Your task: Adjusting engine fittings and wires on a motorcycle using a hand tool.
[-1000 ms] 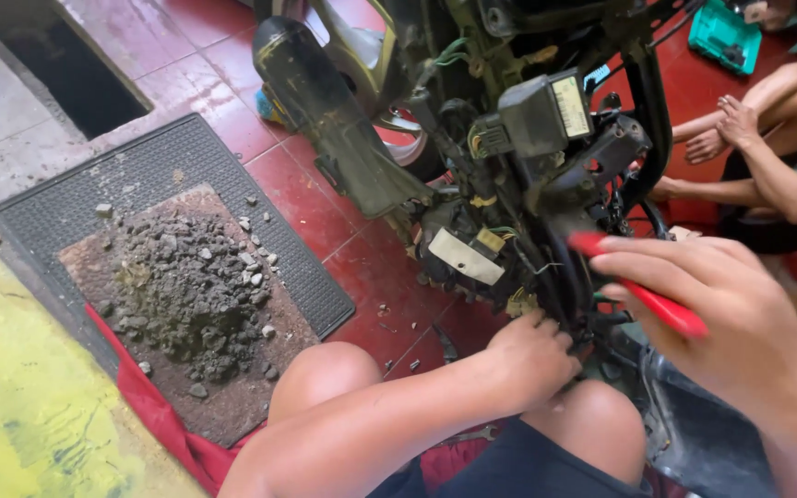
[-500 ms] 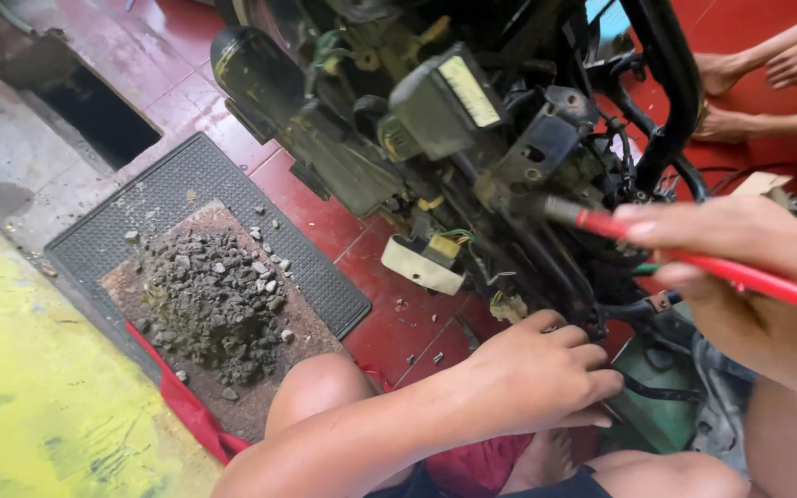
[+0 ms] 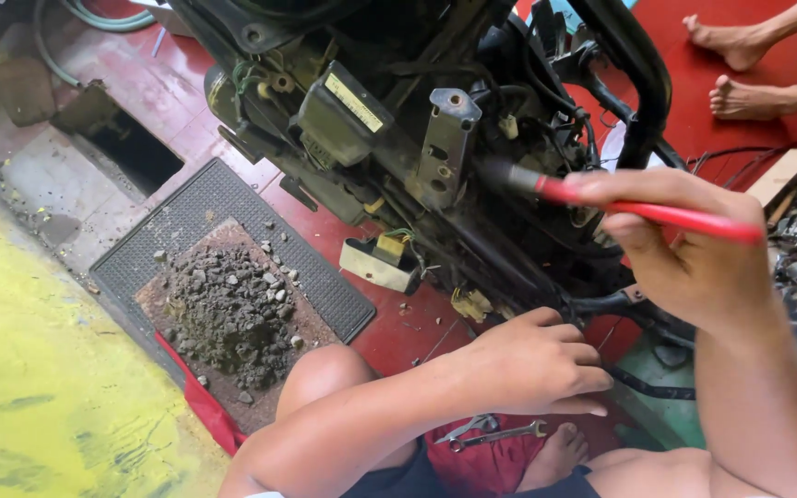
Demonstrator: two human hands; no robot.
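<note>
My right hand (image 3: 684, 249) grips a red-handled brush (image 3: 638, 207); its dark bristle end points left at the greasy stripped motorcycle frame (image 3: 435, 148) with wiring and a grey metal bracket (image 3: 449, 138). My left hand (image 3: 532, 364) rests low against the underside of the frame, fingers curled on a dark tube or cable; whether it grips it is unclear. My bare knee (image 3: 325, 378) sits below it.
A heap of grey gravel and dirt (image 3: 228, 309) lies on a black rubber mat (image 3: 223, 207). Two spanners (image 3: 495, 432) lie on red cloth by my foot. Another person's bare feet (image 3: 740, 65) rest at top right. A floor pit (image 3: 131, 148) opens at left.
The view has swung up and right over the frame. My right hand has carried the brush higher, toward the bracket. My left hand stays low under the frame.
</note>
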